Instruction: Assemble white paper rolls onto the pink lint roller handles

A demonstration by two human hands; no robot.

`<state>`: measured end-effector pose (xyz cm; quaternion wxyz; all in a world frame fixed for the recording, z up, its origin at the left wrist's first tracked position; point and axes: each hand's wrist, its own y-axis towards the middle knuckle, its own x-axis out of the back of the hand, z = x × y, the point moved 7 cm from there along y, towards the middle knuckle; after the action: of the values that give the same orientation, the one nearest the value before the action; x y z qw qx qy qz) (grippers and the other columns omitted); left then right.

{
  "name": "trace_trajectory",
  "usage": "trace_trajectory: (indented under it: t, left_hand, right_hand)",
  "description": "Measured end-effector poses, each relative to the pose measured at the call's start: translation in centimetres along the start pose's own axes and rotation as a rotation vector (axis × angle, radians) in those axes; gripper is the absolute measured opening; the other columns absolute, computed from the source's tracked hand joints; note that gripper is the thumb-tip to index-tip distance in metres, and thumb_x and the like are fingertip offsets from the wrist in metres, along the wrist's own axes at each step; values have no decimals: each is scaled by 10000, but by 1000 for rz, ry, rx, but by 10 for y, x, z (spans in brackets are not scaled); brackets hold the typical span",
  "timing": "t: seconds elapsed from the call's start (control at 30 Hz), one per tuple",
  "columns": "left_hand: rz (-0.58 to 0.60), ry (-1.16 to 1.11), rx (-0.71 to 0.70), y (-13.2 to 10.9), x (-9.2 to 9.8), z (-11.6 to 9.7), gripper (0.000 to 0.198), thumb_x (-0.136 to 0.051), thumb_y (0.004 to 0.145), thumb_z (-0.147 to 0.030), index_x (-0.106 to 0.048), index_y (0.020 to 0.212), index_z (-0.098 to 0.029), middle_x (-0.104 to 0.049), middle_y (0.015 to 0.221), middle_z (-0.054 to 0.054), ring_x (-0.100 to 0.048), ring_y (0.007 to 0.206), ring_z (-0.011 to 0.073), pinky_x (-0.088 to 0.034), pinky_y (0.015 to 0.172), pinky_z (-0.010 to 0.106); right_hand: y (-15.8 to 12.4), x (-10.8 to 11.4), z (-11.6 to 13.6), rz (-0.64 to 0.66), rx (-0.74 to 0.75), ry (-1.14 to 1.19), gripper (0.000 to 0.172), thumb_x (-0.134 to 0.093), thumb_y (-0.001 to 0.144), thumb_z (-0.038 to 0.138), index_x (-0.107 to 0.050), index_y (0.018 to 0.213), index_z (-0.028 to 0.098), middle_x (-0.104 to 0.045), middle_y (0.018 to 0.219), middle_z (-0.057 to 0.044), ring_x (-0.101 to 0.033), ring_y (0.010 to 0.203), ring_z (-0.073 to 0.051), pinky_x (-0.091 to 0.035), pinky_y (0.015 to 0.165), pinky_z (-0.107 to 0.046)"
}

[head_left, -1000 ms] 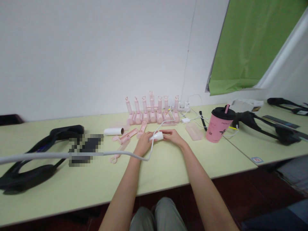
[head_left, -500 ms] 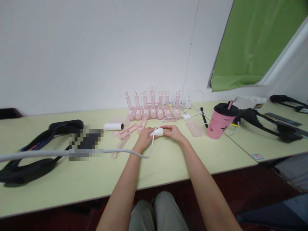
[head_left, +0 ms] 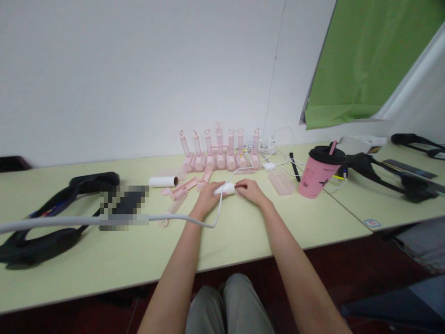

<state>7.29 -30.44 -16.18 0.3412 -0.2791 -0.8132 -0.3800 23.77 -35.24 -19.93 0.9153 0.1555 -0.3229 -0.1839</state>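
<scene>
White roll (head_left: 227, 189) lies between the two hands, low over the worktop (head_left: 236, 241), its length running roughly from left to right. The left hand (head_left: 207, 197) is closed around its left part, leaving the right end bare. The right hand (head_left: 252, 191) is just beside that bare end, fingers curled and narrow, with a gap between them and the roll. A small pale piece (head_left: 239, 192) shows at its fingertips; it is too small to tell what it is or whether they grip it.

A white cable (head_left: 219, 211) crosses in front of the roll and runs off past the left hand. Beyond both hands, near the wall, a row of pink holders (head_left: 220, 160) stands with upright handles. Just left of the left hand lie an open pink case (head_left: 184, 188) and a clear pink cover (head_left: 175, 206); another pink part (head_left: 205, 178) lies just beyond its fingers. Farther left is a second white roll (head_left: 162, 182) on its side, its open end toward the left hand.

Right of the right hand, a clear pink tray (head_left: 281, 182) lies nearby, and past it a pink cup (head_left: 318, 178) with a black lid and straw. A white adapter (head_left: 269, 166) sits beyond the tray. Well left of the left hand rests a black frame (head_left: 93, 178).
</scene>
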Motion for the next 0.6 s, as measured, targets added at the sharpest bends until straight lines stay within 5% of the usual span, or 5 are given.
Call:
trace_trajectory:
  t: [0.13, 0.27, 0.4, 0.6]
  left_hand:
    - [-42, -32, 21, 0, 0, 4, 468, -627, 730, -386, -605, 1133, -149, -637, 1082, 109, -554, 1014, 241, -391, 931, 385]
    - [-106, -78, 31, -1, 3, 8, 543, -695, 657, -364, -569, 1131, -129, -598, 1130, 124, -509, 1094, 250, -347, 988, 415]
    - [-141, -277, 106, -2, 2, 21, 688, -730, 610, -309, -478, 1224, -126, -500, 1267, 152, -463, 1175, 247, -337, 1010, 404]
    - [-32, -625, 185, -4, -14, 48, 759, -760, 561, -295, -484, 1245, -116, -537, 1230, 180, -539, 1088, 259, -417, 931, 436]
  right_hand:
    - [-1, 3, 9, -42, 71, -115, 413, -484, 702, 83, -661, 1065, 170, -629, 1102, -82, -557, 1024, -192, -389, 970, -341]
    - [-2, -5, 18, 12, 138, 16, 590, -565, 676, 118, -529, 1252, 244, -551, 1267, -33, -480, 1166, -206, -333, 1033, -375]
    - [-5, -19, 16, 166, 119, 163, 617, -653, 609, 131, -568, 1206, 261, -590, 1215, -14, -536, 1101, -210, -386, 988, -370]
    - [-1, -8, -10, 87, -2, 276, 518, -720, 610, 253, -624, 1115, 189, -655, 1059, -54, -602, 911, -178, -455, 878, -344]
